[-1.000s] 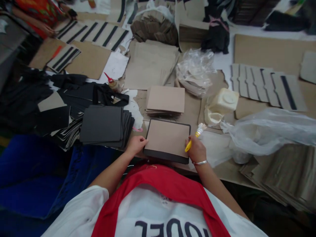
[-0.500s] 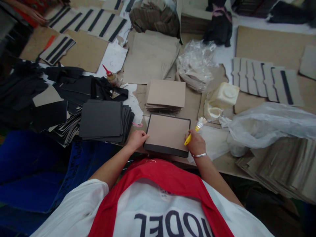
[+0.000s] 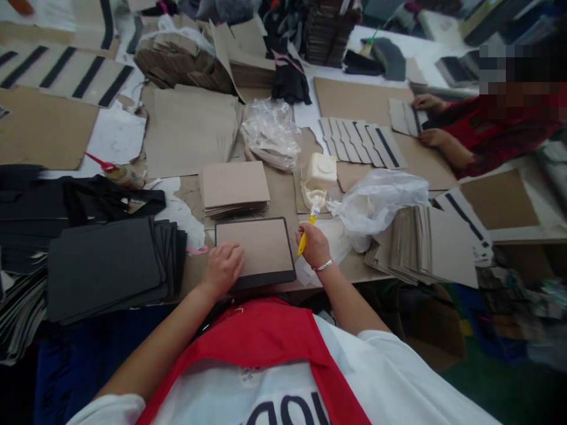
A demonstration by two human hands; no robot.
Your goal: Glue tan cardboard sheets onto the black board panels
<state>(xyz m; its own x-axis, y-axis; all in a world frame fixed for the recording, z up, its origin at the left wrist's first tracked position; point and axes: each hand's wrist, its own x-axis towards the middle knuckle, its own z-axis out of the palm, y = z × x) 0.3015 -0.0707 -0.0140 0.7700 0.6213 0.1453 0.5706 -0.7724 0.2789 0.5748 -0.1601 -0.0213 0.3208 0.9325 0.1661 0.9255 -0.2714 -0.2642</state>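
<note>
A beige board with a black margin (image 3: pixel 263 245) lies in front of me on the worktable. My left hand (image 3: pixel 224 267) rests on its left part, fingers laid over the surface and holding nothing. To the right of the board, my right hand (image 3: pixel 315 247) is closed around the yellow handle of a paintbrush (image 3: pixel 312 220). The brush's whitish bristles are at the opening of a cut cream plastic jug (image 3: pixel 322 170). Behind the board sits a stack of beige boards (image 3: pixel 237 186). On the left is a pile of dark grey sheets (image 3: pixel 106 260).
Right of the jug lie a clear plastic bag (image 3: pixel 383 198) and a stack of cardboard pieces (image 3: pixel 425 242). A red-tipped bottle (image 3: pixel 119 172) lies at the left. Across the table, a co-worker's hands (image 3: pixel 432 121) handle black-striped pieces. More plastic wrap (image 3: pixel 272 133) lies farther back.
My right hand has moved the paintbrush from the board's right edge to the jug. My left hand has shifted from the board's left edge onto its surface. The view has swung right.
</note>
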